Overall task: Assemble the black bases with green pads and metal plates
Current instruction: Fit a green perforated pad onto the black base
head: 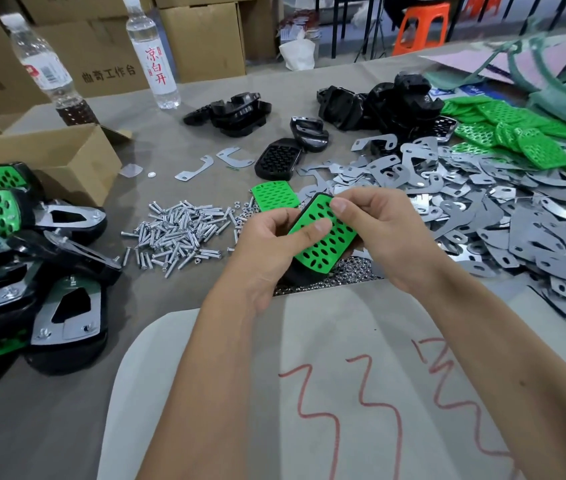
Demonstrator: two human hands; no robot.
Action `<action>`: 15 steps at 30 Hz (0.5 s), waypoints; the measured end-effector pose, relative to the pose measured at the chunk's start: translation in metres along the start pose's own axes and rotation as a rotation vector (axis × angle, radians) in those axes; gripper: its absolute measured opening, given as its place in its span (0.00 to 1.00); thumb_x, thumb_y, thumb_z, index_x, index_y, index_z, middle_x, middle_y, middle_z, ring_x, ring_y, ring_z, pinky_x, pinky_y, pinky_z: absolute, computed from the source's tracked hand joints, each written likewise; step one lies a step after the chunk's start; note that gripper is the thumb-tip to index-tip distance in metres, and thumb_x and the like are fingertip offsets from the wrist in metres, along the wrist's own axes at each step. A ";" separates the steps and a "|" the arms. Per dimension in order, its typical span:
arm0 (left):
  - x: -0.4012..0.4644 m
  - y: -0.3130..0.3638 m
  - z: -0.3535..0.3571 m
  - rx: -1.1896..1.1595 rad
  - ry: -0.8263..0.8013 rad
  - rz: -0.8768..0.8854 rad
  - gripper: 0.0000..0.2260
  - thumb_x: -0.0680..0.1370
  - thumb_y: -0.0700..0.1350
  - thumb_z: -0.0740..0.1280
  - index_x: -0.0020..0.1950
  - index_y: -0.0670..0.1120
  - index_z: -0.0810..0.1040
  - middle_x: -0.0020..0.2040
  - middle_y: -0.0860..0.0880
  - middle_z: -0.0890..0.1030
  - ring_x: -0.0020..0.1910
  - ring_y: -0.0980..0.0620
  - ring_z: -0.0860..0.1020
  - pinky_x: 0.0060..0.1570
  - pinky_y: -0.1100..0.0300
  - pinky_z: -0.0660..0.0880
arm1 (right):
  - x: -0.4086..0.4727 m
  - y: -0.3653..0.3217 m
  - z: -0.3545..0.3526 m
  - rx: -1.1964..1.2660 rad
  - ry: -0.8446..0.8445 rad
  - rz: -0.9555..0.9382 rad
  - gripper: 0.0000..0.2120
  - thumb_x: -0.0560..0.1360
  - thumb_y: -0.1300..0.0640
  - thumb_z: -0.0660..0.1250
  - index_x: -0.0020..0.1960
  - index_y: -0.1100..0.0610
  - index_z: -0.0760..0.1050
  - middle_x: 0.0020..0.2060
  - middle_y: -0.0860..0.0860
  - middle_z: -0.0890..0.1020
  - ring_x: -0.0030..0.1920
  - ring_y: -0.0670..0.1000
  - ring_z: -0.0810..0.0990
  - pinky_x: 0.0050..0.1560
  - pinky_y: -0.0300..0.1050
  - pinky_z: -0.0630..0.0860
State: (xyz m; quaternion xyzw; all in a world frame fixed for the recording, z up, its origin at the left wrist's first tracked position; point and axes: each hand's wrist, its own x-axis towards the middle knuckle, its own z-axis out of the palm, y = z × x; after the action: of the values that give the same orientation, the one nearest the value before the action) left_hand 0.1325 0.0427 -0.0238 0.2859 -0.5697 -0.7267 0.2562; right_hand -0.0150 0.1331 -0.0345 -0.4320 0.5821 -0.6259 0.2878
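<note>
Pretty typical workshop setup: a big bench [66, 410] covered in grey-beige paper fills most of the view. Stacked cardboard cartons [201, 39] line its far left edge. Past the far edge there's an orange plastic stool [420, 26] on a grey floor [517, 29], beside dark metal furniture legs [336, 26].
</note>
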 end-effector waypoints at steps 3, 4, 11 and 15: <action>-0.003 0.003 -0.010 0.001 -0.081 -0.013 0.19 0.66 0.42 0.77 0.55 0.36 0.83 0.46 0.39 0.87 0.40 0.44 0.86 0.35 0.56 0.82 | 0.000 -0.001 0.000 0.026 -0.025 0.011 0.10 0.83 0.56 0.66 0.48 0.56 0.84 0.39 0.56 0.86 0.38 0.54 0.85 0.32 0.45 0.79; -0.003 0.003 -0.011 -0.019 -0.096 -0.009 0.19 0.66 0.40 0.77 0.55 0.35 0.83 0.47 0.38 0.87 0.41 0.44 0.86 0.37 0.56 0.82 | 0.000 -0.002 0.000 0.053 -0.054 0.020 0.10 0.83 0.55 0.66 0.48 0.56 0.84 0.40 0.57 0.86 0.38 0.54 0.85 0.33 0.46 0.79; -0.003 0.000 -0.009 -0.137 -0.096 0.023 0.19 0.68 0.37 0.79 0.55 0.30 0.80 0.45 0.37 0.85 0.38 0.44 0.85 0.38 0.57 0.82 | -0.002 -0.006 -0.006 0.232 -0.153 0.061 0.15 0.84 0.53 0.63 0.54 0.63 0.82 0.42 0.59 0.84 0.39 0.55 0.82 0.34 0.44 0.77; 0.000 0.003 -0.009 -0.110 -0.078 -0.021 0.21 0.74 0.54 0.75 0.55 0.37 0.84 0.51 0.39 0.87 0.45 0.45 0.86 0.41 0.54 0.83 | -0.001 -0.005 -0.001 0.206 -0.038 0.070 0.13 0.84 0.56 0.64 0.55 0.63 0.83 0.48 0.67 0.84 0.45 0.65 0.82 0.47 0.68 0.80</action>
State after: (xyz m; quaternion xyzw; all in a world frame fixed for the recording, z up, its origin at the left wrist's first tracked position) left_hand 0.1387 0.0357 -0.0227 0.2487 -0.5352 -0.7703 0.2415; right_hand -0.0150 0.1350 -0.0295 -0.3913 0.5238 -0.6636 0.3634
